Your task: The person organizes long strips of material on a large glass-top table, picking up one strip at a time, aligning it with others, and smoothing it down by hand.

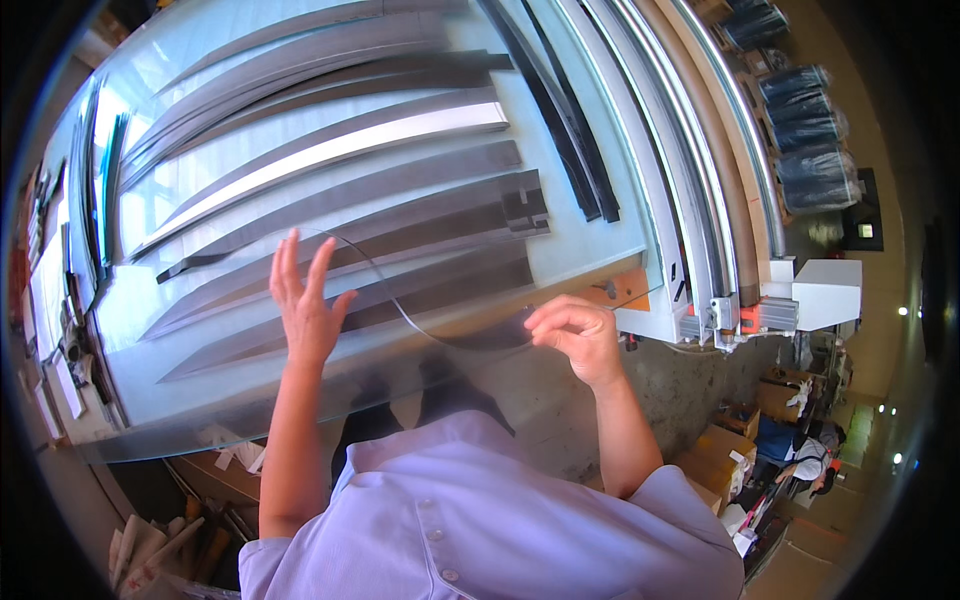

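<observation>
My right hand [585, 335] is closed in a pinch on one end of a thin, flexible dark strip [402, 310], seen mostly edge-on. From there it bows down and curves up to the left, toward the fingertips of my left hand [305, 300]. That hand is raised above the table's near part, fingers spread; whether it touches the strip I cannot tell. Beneath both hands lies a glass-topped table [590, 245] bearing several long grey-black strips [430, 220] side by side. Among them is a white strip [440, 124].
Two narrow black bars [570, 130] lie toward the table's right side. Beyond runs a long metal rail machine [690, 130] with a white end box [828, 293]. Dark plastic-wrapped rolls [815, 180] stand at far right, cardboard boxes [718, 465] at lower right. Rolled material [150, 550] sits lower left.
</observation>
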Available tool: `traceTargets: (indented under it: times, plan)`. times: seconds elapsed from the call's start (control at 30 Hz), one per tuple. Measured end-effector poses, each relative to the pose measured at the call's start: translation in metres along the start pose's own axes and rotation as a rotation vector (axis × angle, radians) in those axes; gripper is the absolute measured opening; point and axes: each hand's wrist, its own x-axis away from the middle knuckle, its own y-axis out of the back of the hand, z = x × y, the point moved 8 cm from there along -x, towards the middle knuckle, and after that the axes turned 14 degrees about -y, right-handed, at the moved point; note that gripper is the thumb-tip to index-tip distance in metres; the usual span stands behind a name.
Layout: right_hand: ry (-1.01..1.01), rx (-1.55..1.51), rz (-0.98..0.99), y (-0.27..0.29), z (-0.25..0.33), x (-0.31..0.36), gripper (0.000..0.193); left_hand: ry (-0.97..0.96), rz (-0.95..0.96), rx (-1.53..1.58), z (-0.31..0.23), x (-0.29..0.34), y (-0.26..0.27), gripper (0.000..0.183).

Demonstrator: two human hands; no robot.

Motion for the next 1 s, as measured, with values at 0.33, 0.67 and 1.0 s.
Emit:
traceTargets:
  times: [0.33,0.67,1.0]
  plan:
    - [-0.383,-0.194,-0.232,-0.021,-0.127,-0.007,0.016,-0.202,0.312,0.444,-0.097,-0.004,-0.011,0.041]
    - [-0.351,0.002,-0.315,0.023,-0.129,-0.059,0.027,0.070,0.715,0.383,-0.116,-0.021,-0.111,0.018]
    - [0.173,0.599,-0.208,0.065,-0.139,-0.125,0.037,0.447,0.871,0.628,-0.114,-0.048,-0.209,0.031]
